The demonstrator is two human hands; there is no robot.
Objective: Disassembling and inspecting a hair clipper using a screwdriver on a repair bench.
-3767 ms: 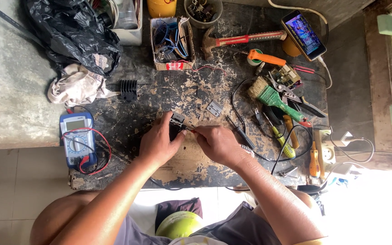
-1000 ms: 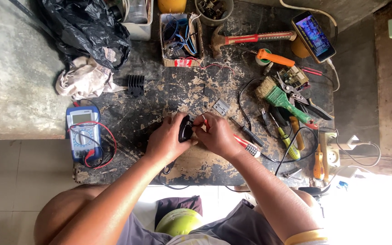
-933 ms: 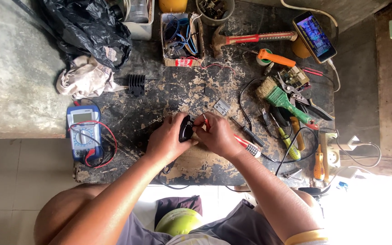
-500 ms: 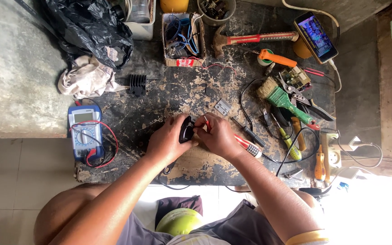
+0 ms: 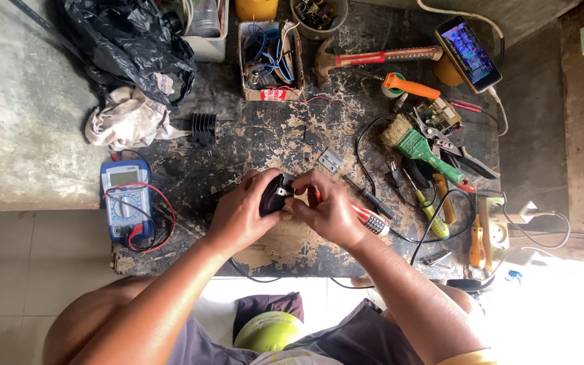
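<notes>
I see left hand (image 5: 241, 213) wrapped around small black part (image 5: 273, 197), held just above table (image 5: 238, 145), near front edge. Right hand (image 5: 329, 206) pinches part's upper end, fingertips closed on it; red-handled tool (image 5: 366, 217) lies under that hand, cannot tell if gripped. Step in hand, my read: working on part's end, prying or fitting. Next move calls for steady left grip, fine fingertip work. Meter (image 5: 127, 206) sits well left; green brush (image 5: 422, 147) and pliers (image 5: 451, 143) lie right.
</notes>
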